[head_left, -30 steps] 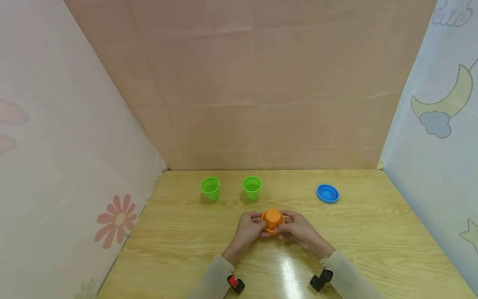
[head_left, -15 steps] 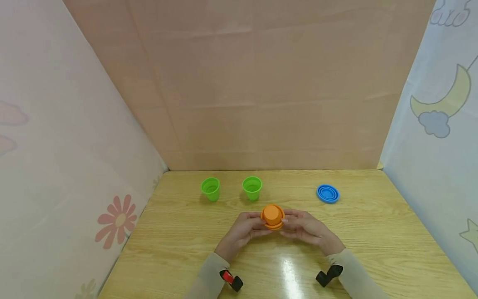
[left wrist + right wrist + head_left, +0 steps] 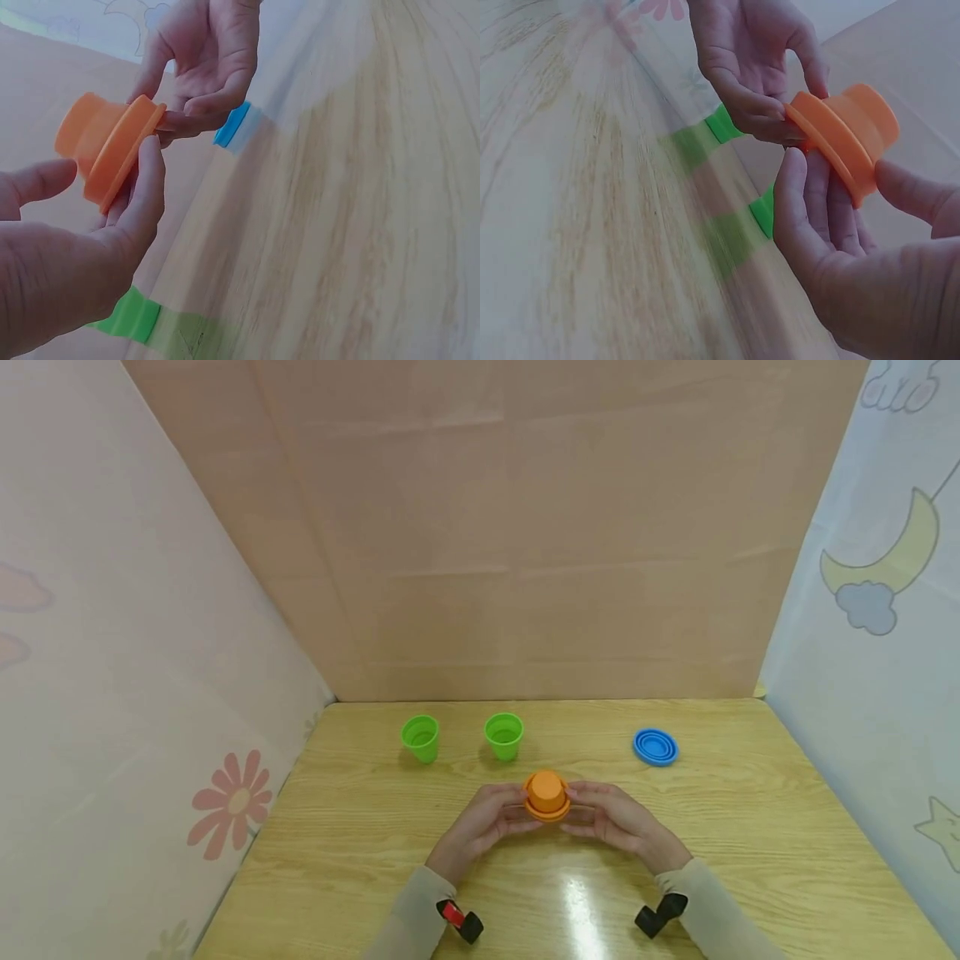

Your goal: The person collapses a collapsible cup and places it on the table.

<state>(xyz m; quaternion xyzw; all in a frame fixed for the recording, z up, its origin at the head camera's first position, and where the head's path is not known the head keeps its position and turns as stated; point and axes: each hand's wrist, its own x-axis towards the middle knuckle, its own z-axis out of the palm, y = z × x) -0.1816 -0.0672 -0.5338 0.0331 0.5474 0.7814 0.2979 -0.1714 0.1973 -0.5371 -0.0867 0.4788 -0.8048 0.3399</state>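
An orange collapsible cup (image 3: 547, 792) is held upside down, its base up and its wide rim down. My left hand (image 3: 485, 822) grips it from the left. From the other side my right hand (image 3: 619, 821) holds it too. In the left wrist view, the cup (image 3: 112, 146) has a stepped wall, with my left thumb on its side and fingers at the rim. The right wrist view shows the cup (image 3: 844, 135) with my right thumb near the wall and fingers under the rim. Its inside is hidden.
Two green collapsible cups (image 3: 422, 739) (image 3: 504, 737) stand extended, mouths up, behind the hands on the wooden table (image 3: 337, 843). A flattened blue collapsible cup (image 3: 656, 747) lies at the back right. A brown backdrop and printed side walls surround the table.
Both hands have raised the orange cup slightly and away from me. Its rim, partly folded earlier, now looks rounder and more even. The green and blue cups stay put.
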